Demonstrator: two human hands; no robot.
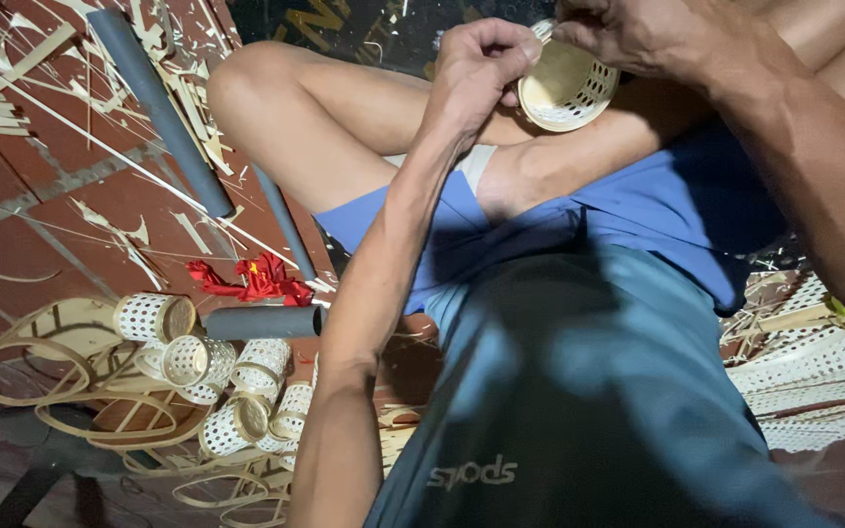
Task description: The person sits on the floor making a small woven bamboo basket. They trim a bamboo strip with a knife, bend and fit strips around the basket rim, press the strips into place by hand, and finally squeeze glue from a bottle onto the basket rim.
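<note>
Above the knees, both hands pinch the small woven basket, apparently at its rim.

From my feed I see a dull grey-green T-shirt with pale lettering low on its front, and bright blue shorts above it. Arms and legs are bare, no sleeves, no gloves on either hand

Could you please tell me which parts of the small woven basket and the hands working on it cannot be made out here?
Head view only:
- Small woven basket: its top is cut by the frame edge; its outer left side is hidden by the left hand.
- Right hand: fingertips cut off at the top edge.
- Left hand: fingertips curled out of sight.
</note>
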